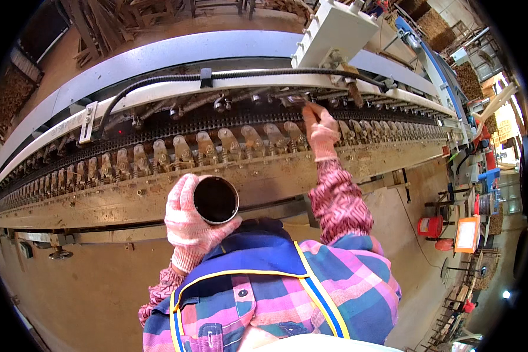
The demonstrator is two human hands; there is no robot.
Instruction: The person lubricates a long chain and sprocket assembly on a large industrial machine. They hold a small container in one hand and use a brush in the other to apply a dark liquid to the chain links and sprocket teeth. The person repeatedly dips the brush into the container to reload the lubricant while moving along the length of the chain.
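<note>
We are holding the can (pixel 216 200) level in the left hand (pixel 189 226), grip wrapped around it, just below the chain (pixel 217 120), while the right hand (pixel 321 130), pinching a thin tool, is reaching up to dab along that chain carefully.

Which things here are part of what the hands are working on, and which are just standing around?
In use:
- left hand, gloved, holding a round can with dark contents
- right hand, gloved, holding a thin tool to the machine's chain track
- row of clamps below it

Standing about:
- red container on the floor
- orange-framed board
- stacked wood behind the machine
</note>
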